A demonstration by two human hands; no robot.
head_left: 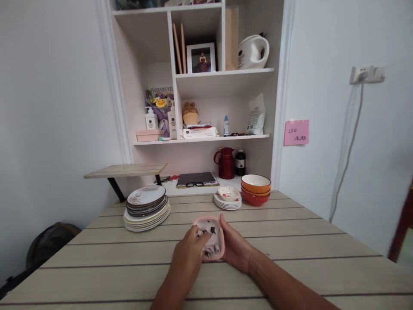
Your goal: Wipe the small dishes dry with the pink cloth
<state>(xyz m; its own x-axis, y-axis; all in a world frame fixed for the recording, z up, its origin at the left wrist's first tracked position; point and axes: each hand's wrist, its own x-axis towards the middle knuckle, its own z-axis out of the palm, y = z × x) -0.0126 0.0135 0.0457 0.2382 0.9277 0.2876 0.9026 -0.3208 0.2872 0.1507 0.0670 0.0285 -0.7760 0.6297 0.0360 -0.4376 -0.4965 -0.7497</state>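
Observation:
A small squarish bowl (204, 223) with a pink rim and a pale inside with dark markings is at the front middle of the table. Inside it lies a crumpled pale cloth (212, 249), pressed by my left hand (189, 249). The left fingers are closed on the cloth, partly hidden within the bowl. My right hand (237, 249) grips the bowl's right side, its thumb along the rim; the other fingers are mostly hidden. Whether the bowl rests on the table or is slightly raised, I cannot tell.
On the slatted table (306, 241), a stack of plates (146, 209) stands at left. Small saucers (227, 205) with a little dish (229, 193) on top sit behind the bowl, beside stacked orange and red bowls (256, 189). A raised wooden shelf (125, 171) overhangs the back left; a red jug (226, 163) stands behind.

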